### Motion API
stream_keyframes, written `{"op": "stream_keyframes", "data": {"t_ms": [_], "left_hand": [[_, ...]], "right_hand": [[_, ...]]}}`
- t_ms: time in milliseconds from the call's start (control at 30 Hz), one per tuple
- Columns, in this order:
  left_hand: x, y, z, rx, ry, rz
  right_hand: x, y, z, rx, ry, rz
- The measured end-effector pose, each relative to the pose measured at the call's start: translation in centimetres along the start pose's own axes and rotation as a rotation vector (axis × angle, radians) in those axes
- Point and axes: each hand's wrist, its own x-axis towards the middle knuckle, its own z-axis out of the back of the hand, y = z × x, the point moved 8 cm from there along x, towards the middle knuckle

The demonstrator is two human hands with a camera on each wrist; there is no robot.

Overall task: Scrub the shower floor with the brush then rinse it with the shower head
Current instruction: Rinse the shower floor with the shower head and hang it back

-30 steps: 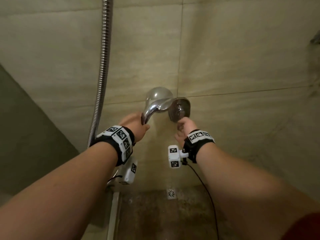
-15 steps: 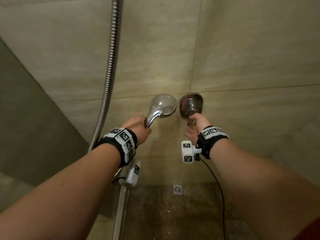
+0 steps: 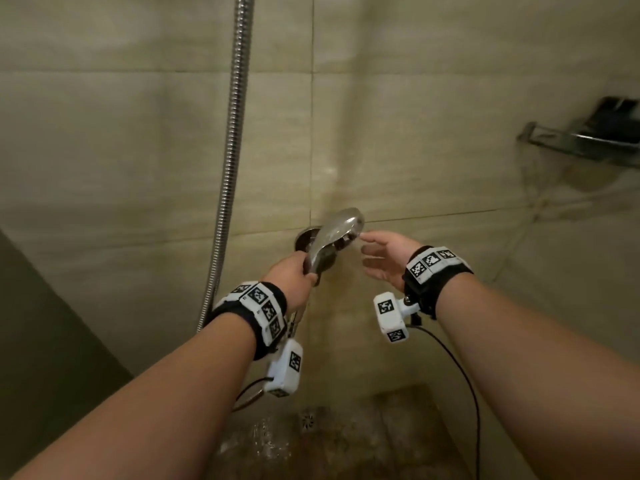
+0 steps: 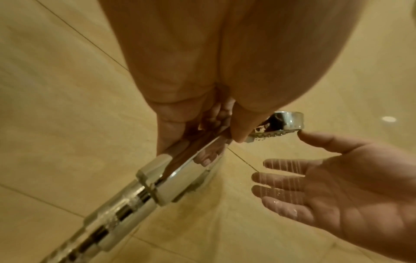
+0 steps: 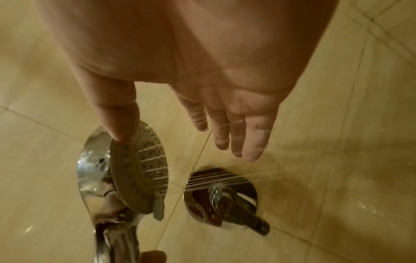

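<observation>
Head view: right hand [image 3: 384,259] off valve [image 3: 304,239], apparently under spray.

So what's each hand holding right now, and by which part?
The left hand grips the shower head by its chrome handle, just below the spray face. The right hand holds nothing; its thumb touches the head's rim, fingers spread in the spray.

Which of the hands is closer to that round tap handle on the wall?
Left. The left hand grips the shower head right in front of the tap handle; the right hand is open, off to its right under the spray.
</observation>
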Motion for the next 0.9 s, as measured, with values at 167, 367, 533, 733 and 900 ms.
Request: {"op": "stream_keyframes", "data": {"t_ms": [167,367,533,733,900], "left_hand": [[0.9,-4.1,-2.7,0.033,-0.048,-0.033],[1.5,-6.8,-6.7,0.016,-0.038,-0.043],[1.7,-6.6,-8.6,0.099,-0.010,-0.039],[1.9,-1.4,-7.7,0.016,-0.032,0.076],[1.4,2.9,-4.8,0.071,-0.097,0.122]], "right_hand": [[-1.8,0.2,5.5,0.041,-0.146,-0.034],[-2.6,-2.6,9.2,0.102,-0.136,-0.094],[-1.9,-4.5,9.0,0.150,-0.079,-0.117],[0.4,-7.7,5.5,0.189,-0.017,-0.203],[2.3,-9.4,-0.9,0.286,0.090,-0.255]]}}
